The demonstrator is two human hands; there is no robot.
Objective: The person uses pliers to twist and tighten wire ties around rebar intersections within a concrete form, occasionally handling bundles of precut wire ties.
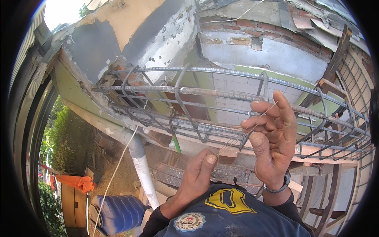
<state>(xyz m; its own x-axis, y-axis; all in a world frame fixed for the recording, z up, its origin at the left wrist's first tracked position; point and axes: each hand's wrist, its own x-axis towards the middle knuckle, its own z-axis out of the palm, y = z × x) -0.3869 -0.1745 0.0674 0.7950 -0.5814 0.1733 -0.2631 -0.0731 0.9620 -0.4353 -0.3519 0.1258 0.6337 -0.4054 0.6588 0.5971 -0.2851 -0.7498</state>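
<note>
I barely made out the thin wires (pixel 233 145), their ends hidden in the tightly pinched left hand (pixel 198 170); they ran right toward the half-open right hand (pixel 274 144), its hold unclear, nearer than the rebar cage (pixel 213 92).

Sky (pixel 63 11): blown-out white, upper left — the brightest daylight I get.
Rebar cage (pixel 221 93): pale glints along the bars, mid-frame.
Left hand (pixel 197 172) and right hand (pixel 274 152): mine, evenly lit, fairly sharp.
Wires (pixel 231 147): so thin I half lose them against the background.
Ground (pixel 122 173): hazy, lower left.
Rim: black both sides — straight edges bow there.
</note>
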